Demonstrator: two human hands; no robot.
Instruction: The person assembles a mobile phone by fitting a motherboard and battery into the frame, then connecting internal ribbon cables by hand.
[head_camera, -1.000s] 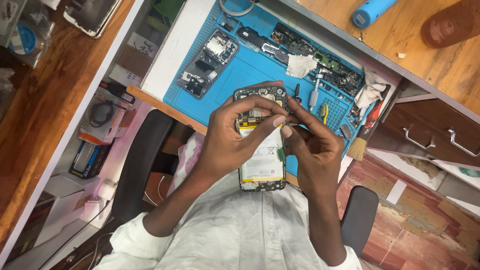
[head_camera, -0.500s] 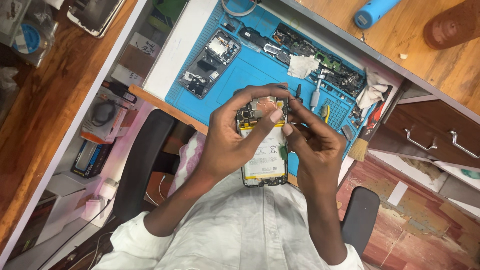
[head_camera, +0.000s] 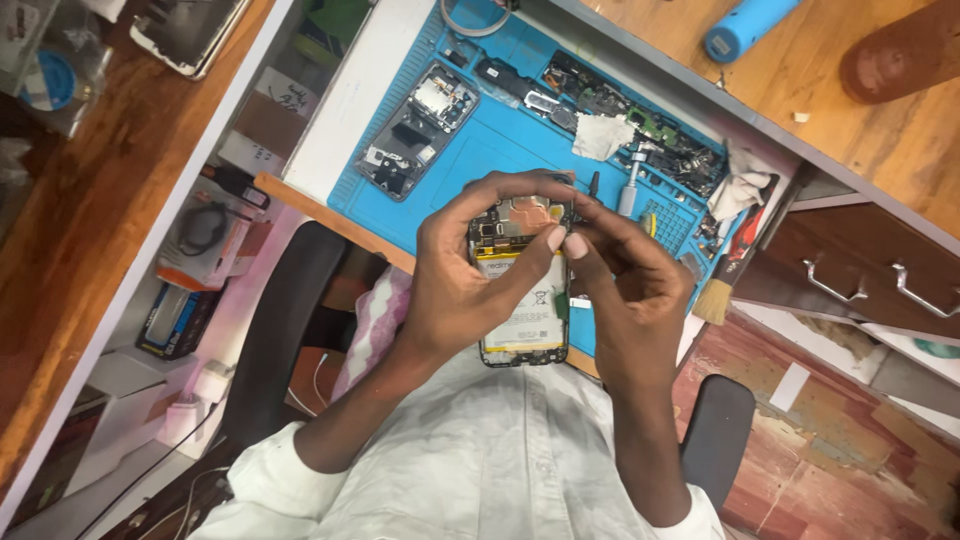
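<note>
My left hand (head_camera: 455, 285) grips an opened phone (head_camera: 520, 330) from the left; its back cover is off, showing a white battery and the circuit board at the top. My right hand (head_camera: 625, 285) holds the phone's right edge. Its thumb and fingertips are pinched over the board, touching my left thumb. Something small and green (head_camera: 563, 305) shows between the right palm and the phone; I cannot tell what it is. The phone hangs above the near edge of a blue repair mat (head_camera: 470, 165).
On the mat lie a stripped phone frame (head_camera: 415, 130), loose boards and parts (head_camera: 640, 130), a white cloth (head_camera: 600, 135) and a screwdriver (head_camera: 628, 190). A brush (head_camera: 715, 300) hangs off the mat's right edge. Wooden drawers (head_camera: 850, 290) stand right; chair armrests (head_camera: 270, 340) flank me.
My hands and the phone have stayed in nearly the same place. Both thumbs have drawn together over the upper part of the board.
</note>
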